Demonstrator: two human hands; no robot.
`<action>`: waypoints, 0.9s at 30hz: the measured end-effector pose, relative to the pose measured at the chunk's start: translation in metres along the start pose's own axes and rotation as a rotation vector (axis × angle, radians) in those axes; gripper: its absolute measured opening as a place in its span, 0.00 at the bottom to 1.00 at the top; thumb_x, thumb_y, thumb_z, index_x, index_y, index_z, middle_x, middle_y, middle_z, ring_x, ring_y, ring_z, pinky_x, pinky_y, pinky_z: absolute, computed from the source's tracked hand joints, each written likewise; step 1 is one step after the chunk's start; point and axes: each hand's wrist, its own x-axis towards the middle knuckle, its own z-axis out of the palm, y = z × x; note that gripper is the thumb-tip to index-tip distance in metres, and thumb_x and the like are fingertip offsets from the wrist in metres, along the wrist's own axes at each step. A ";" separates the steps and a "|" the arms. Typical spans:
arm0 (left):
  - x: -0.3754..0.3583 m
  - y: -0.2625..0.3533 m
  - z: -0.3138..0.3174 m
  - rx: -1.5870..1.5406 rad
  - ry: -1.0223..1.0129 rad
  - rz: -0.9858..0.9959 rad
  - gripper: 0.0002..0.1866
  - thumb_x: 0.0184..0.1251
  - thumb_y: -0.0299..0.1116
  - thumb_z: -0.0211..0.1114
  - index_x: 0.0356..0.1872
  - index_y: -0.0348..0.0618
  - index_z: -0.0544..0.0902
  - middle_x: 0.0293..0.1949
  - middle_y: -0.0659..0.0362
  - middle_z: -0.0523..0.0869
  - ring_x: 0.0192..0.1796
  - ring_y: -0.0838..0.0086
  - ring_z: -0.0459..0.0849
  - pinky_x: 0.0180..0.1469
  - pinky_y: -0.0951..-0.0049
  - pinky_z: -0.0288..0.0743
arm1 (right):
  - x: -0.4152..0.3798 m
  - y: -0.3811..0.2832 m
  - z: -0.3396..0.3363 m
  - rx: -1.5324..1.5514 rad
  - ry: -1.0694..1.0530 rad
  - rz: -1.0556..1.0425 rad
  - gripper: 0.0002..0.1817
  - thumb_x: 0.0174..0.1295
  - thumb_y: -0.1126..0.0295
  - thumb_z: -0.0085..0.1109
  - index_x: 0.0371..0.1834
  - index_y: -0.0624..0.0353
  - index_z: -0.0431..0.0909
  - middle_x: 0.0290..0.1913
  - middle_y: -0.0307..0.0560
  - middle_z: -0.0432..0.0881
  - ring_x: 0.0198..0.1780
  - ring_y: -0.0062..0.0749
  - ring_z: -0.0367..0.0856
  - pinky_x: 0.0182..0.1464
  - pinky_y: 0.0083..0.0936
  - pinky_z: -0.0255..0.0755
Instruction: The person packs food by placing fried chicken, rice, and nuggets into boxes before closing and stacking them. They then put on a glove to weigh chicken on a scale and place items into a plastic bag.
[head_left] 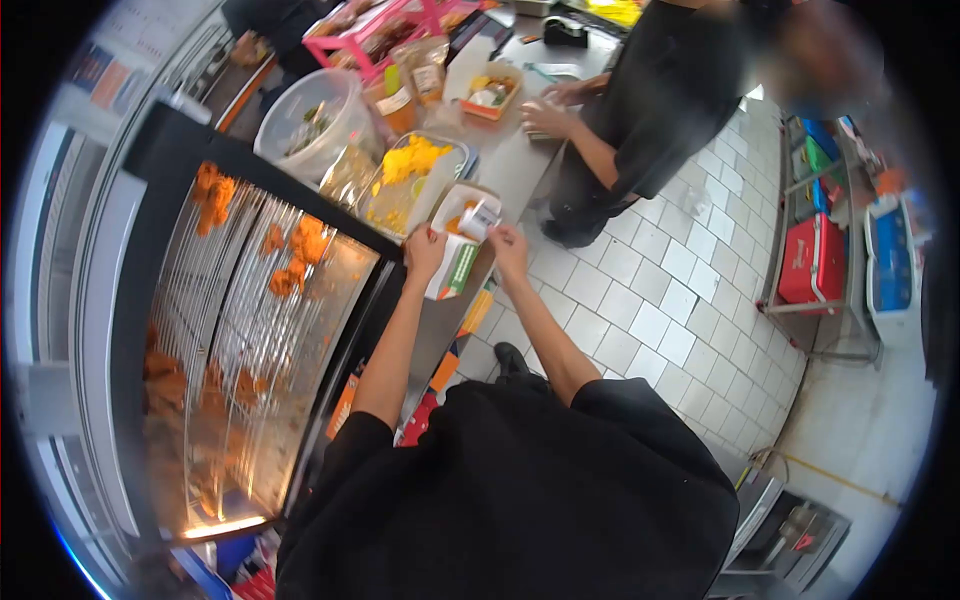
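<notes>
Food box (458,235) is held at counter edge (520,170) between both hands; white-green lid flap gripped below by closed left hand (424,252), small white packet (481,218) pinched above box by right hand (508,246). Yellow-food tray (412,180) lies just beyond. Co-worker's hands (548,112) seen farther along counter, well apart.

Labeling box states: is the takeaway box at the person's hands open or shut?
Open. The takeaway box has its lid flap hanging toward the person, orange food showing inside; left hand and right hand are at it.

black short-sleeved top — bare forearms (both), dark shoe
</notes>
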 end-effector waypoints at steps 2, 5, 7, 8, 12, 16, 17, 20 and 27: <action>-0.008 0.005 -0.002 -0.060 0.079 -0.008 0.18 0.56 0.36 0.66 0.42 0.31 0.81 0.36 0.38 0.85 0.43 0.45 0.85 0.45 0.55 0.77 | 0.004 -0.017 -0.007 0.078 0.000 0.004 0.08 0.67 0.62 0.62 0.38 0.55 0.80 0.31 0.34 0.80 0.37 0.18 0.78 0.39 0.18 0.68; -0.039 0.024 -0.019 -0.141 0.154 -0.025 0.18 0.58 0.36 0.65 0.44 0.32 0.81 0.35 0.40 0.85 0.40 0.49 0.85 0.43 0.59 0.77 | 0.003 -0.054 -0.021 0.256 -0.085 0.016 0.08 0.69 0.62 0.60 0.39 0.53 0.78 0.32 0.34 0.81 0.37 0.18 0.80 0.38 0.18 0.69; -0.069 0.036 -0.036 -0.203 0.136 -0.050 0.18 0.59 0.32 0.63 0.48 0.33 0.81 0.37 0.39 0.85 0.42 0.50 0.86 0.44 0.59 0.78 | 0.005 -0.076 -0.032 0.227 -0.145 -0.040 0.07 0.69 0.64 0.60 0.40 0.54 0.77 0.31 0.34 0.81 0.34 0.18 0.81 0.36 0.16 0.69; -0.089 0.033 -0.040 -0.217 0.149 -0.081 0.18 0.59 0.32 0.63 0.48 0.33 0.81 0.37 0.39 0.85 0.42 0.50 0.86 0.44 0.59 0.78 | 0.005 -0.082 -0.038 0.201 -0.166 -0.024 0.07 0.69 0.64 0.60 0.40 0.54 0.77 0.31 0.34 0.81 0.34 0.18 0.81 0.36 0.16 0.69; -0.171 0.011 -0.060 -0.316 0.323 -0.229 0.17 0.61 0.31 0.63 0.49 0.34 0.81 0.37 0.43 0.86 0.42 0.54 0.88 0.43 0.63 0.78 | 0.002 -0.092 -0.053 0.098 -0.182 -0.043 0.07 0.67 0.68 0.63 0.39 0.56 0.75 0.30 0.39 0.84 0.29 0.19 0.81 0.33 0.15 0.67; -0.225 -0.041 -0.051 -0.286 0.364 -0.413 0.18 0.61 0.31 0.63 0.49 0.31 0.80 0.39 0.42 0.86 0.42 0.52 0.87 0.44 0.62 0.78 | 0.000 -0.077 -0.053 -0.054 -0.246 -0.016 0.06 0.67 0.69 0.62 0.41 0.57 0.77 0.30 0.38 0.83 0.27 0.19 0.79 0.33 0.15 0.66; -0.230 -0.056 -0.043 -0.265 0.376 -0.412 0.18 0.61 0.32 0.63 0.49 0.30 0.80 0.38 0.42 0.86 0.41 0.52 0.87 0.43 0.61 0.79 | -0.002 -0.074 -0.046 -0.071 -0.246 0.032 0.07 0.67 0.68 0.63 0.40 0.57 0.76 0.29 0.39 0.84 0.26 0.19 0.80 0.31 0.15 0.65; -0.231 -0.077 -0.029 -0.245 0.294 -0.464 0.20 0.63 0.32 0.63 0.53 0.29 0.78 0.42 0.40 0.85 0.45 0.48 0.85 0.49 0.58 0.77 | -0.009 -0.070 -0.024 -0.111 -0.270 0.107 0.09 0.65 0.66 0.65 0.39 0.57 0.76 0.29 0.39 0.84 0.27 0.19 0.79 0.30 0.16 0.65; -0.228 -0.088 -0.009 -0.253 0.339 -0.340 0.25 0.67 0.34 0.62 0.62 0.33 0.71 0.53 0.39 0.78 0.55 0.44 0.78 0.59 0.55 0.71 | -0.024 -0.078 0.011 -0.271 -0.326 0.065 0.07 0.66 0.64 0.64 0.38 0.52 0.77 0.30 0.33 0.80 0.28 0.17 0.80 0.25 0.13 0.63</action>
